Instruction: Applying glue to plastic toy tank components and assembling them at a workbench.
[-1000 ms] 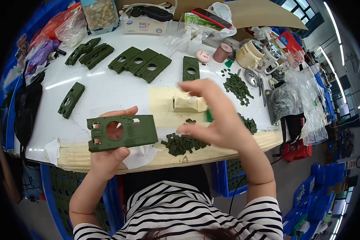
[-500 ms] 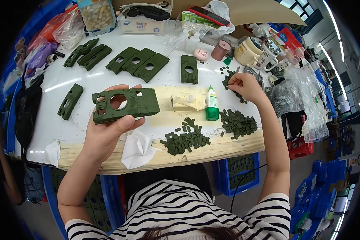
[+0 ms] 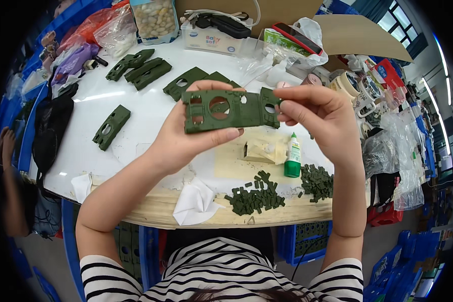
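Observation:
My left hand [image 3: 186, 133] grips a dark green plastic tank model hull [image 3: 249, 115] by its long edges, thumb below and fingers behind. The hull has a large round hole and smaller openings at its left end. Close to the hull's right end, my right hand [image 3: 324, 121] is closed in a pinch; whatever sits between its fingertips is too small to make out. Directly behind, another green hull [image 3: 270, 106] lies on the table, partly covered by the held one. A glue bottle [image 3: 293, 156] with a green base stands below the right hand.
Two heaps of small green pieces [image 3: 256, 196] [image 3: 317, 182] lie near the front edge, beside a crumpled white tissue [image 3: 194, 204]. More hulls [image 3: 111, 127] rest at left and back. A taped block [image 3: 261, 151] is mid-table. Mugs [image 3: 345, 85] and plastic bags [image 3: 392, 136] crowd the right.
My right hand has come from the small pieces at the back right to the held hull's right end, fingers pinched. The left hand has brought the hull toward the middle. The view has shifted.

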The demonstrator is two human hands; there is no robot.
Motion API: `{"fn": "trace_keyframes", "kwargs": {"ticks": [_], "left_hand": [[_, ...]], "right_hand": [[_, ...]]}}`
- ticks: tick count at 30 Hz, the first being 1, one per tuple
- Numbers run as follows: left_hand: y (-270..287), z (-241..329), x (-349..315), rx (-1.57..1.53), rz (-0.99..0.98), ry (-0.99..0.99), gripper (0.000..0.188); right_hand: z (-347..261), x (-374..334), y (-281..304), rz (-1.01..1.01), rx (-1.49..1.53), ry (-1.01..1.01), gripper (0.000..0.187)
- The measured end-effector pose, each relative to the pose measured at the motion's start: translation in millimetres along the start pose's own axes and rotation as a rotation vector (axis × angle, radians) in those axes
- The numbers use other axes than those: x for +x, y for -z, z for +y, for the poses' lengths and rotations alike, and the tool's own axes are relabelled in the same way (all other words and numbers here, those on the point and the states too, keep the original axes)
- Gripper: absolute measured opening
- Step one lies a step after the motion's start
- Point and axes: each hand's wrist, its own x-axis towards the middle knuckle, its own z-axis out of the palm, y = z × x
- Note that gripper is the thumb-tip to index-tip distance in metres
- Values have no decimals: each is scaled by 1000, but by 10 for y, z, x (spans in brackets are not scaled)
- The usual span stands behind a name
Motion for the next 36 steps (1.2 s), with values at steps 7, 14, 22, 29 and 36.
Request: {"fn": "trace_keyframes", "kwargs": {"ticks": [7, 14, 22, 29, 36], "left_hand": [[14, -77, -191, 14, 32, -131, 57], [-10, -99, -256, 45, 10, -158, 57], [-37, -144, -308, 122, -79, -259, 56], [-48, -165, -314, 103, -89, -257, 56], [-52, -195, -305, 146, -104, -277, 57]], "right_hand": [[80, 61, -198, -38, 265, -284, 20], [163, 30, -354, -38, 282, -228, 18], [233, -112, -447, 22, 206, -151, 14], [271, -183, -568, 77, 225, -80, 13], [319, -190, -580, 70, 270, -91, 12]]}}
